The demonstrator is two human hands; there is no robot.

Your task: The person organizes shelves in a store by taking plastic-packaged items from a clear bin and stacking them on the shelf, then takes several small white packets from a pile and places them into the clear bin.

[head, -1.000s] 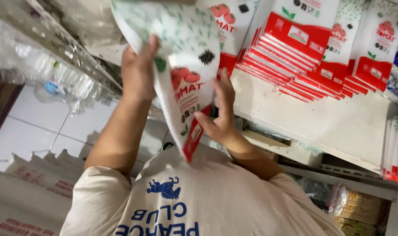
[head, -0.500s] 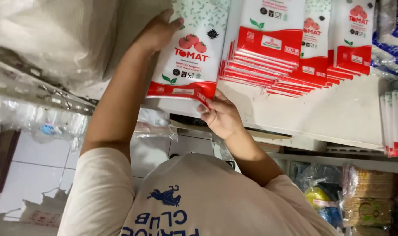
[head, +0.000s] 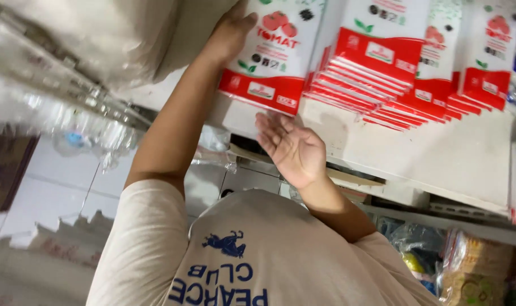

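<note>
The white shelf (head: 439, 164) runs above and to the right of both hands, and it carries everything the hands are near. Along it stands a row of red-and-white pouches (head: 416, 73), overlapping one another like tiles, just to the right of the left hand and above the right one. The pouch at the near end of that row, a white packet with a red band and tomato pictures (head: 272, 54), stands upright on the shelf. The left hand (head: 229, 31) rests flat against that packet's left edge, fingers stretched up its side, not wrapped round it. The right hand (head: 292, 148) hangs just below the packet's red band, palm open and turned up, fingers spread, holding nothing; I cannot tell whether its fingertips touch the shelf's front edge. Clear plastic bags (head: 94, 133) hang well to the left of the left arm, blurred.
</note>
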